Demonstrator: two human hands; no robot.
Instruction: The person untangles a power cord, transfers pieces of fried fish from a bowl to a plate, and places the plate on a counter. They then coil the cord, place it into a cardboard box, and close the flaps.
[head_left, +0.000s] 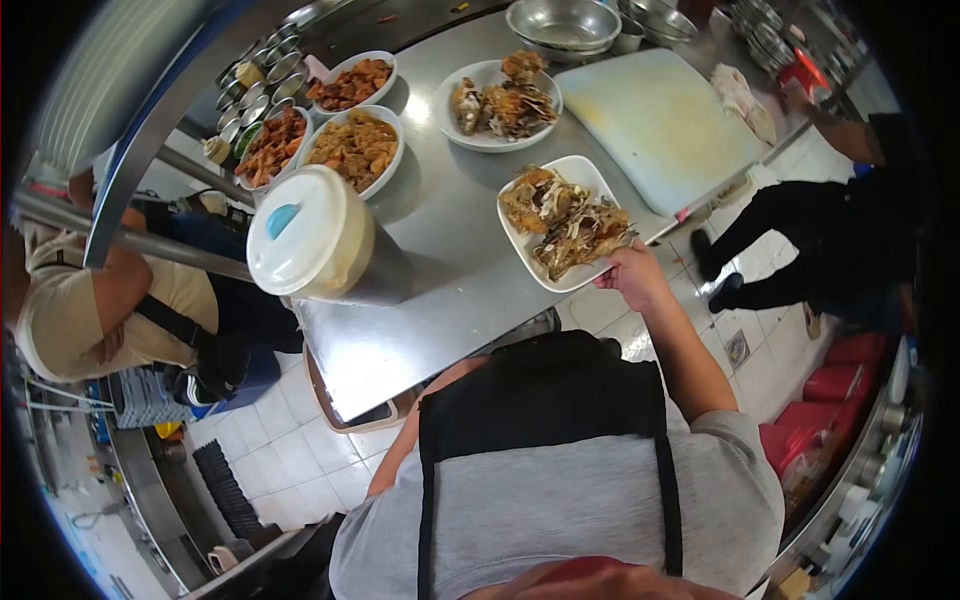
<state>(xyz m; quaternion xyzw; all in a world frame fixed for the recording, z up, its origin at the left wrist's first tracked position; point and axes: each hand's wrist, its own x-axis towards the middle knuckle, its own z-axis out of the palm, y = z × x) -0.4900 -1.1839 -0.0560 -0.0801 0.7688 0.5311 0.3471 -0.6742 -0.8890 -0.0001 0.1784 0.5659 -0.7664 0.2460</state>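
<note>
My right hand [632,276] grips the near right rim of a white square plate [514,236], with the fingers under its edge. Browned fried fish [575,225] lies in pieces on that plate, which is over the near edge of the steel table [440,320]. Beyond it stands a round white plate [455,130] with more fried fish [505,100]. My left arm [410,440] hangs down by my body, and the apron hides its hand.
Three bowls of cooked food [358,150] stand at the left, behind a lidded white container [310,235]. A cutting board [660,125] lies at the right, near a cloth [742,100]. Steel bowls [565,25] are at the back. People stand on both sides [840,220].
</note>
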